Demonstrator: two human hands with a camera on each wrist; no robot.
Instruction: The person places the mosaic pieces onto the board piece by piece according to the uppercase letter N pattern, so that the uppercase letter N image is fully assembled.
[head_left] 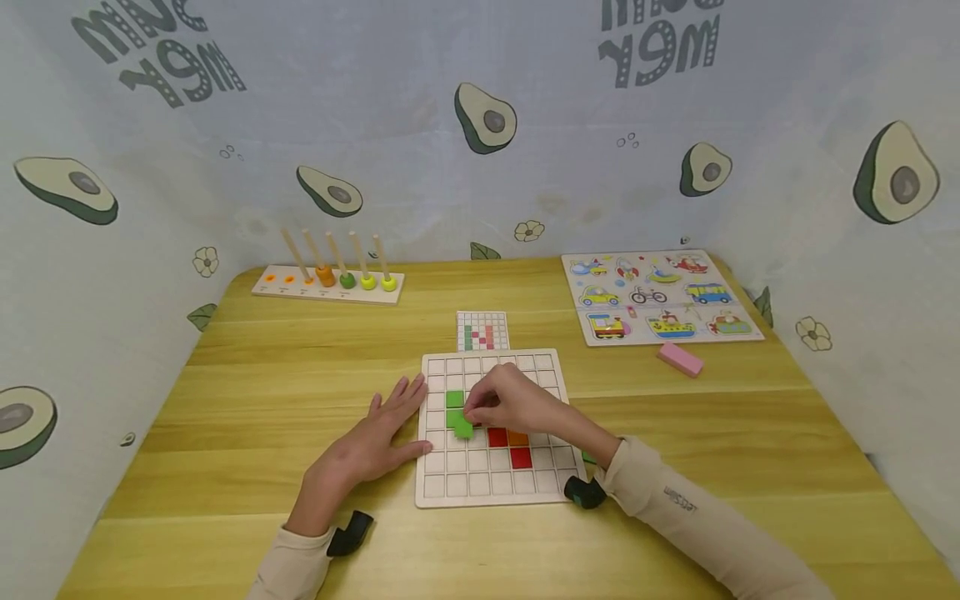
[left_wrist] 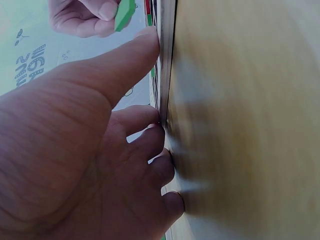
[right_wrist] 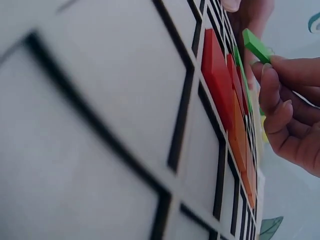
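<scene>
A white grid board (head_left: 435, 487) lies on the table, with green tiles (head_left: 454, 398), red tiles (head_left: 521, 458) and an orange tile (head_left: 517, 438) set in its squares. Between thumb and fingertips, my right hand (head_left: 517, 402) pinches a green square tile (head_left: 463, 431); the right wrist view shows this tile (right_wrist: 256, 46) tilted and off the board. My left hand (head_left: 369, 446) touches the board's left edge with its thumb and fingertips, fingers spread. The right hand hides part of the board's middle.
Behind the board lies a small pattern card (head_left: 474, 319). A peg counter (head_left: 375, 294) with coloured rings stands back left. At back right are a vehicle puzzle board (head_left: 622, 304) and a pink block (head_left: 680, 360). Part of a green piece (head_left: 588, 457) shows beside the right wrist.
</scene>
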